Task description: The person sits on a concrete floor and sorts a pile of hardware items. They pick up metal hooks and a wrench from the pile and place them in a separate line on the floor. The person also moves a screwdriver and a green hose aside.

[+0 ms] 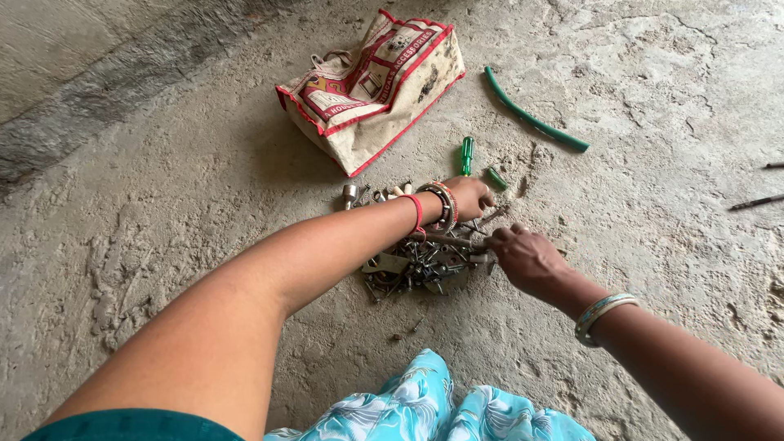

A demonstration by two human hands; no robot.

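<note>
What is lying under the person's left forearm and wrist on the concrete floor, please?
A pile of metal bolts, nuts and fittings lies under the left hand, the right hand reaching in. The forearm covers the pile's middle.

Cream bag (371,86) with red trim, green hose (532,119), turquoise patterned cloth (425,408).

Soft, even daylight covers the concrete floor (163,245), bright with no glare, and only faint shadows sit under the cloth bag (371,86) and the left arm. Focus is sharp mid-frame; the edges stretch slightly.
</note>
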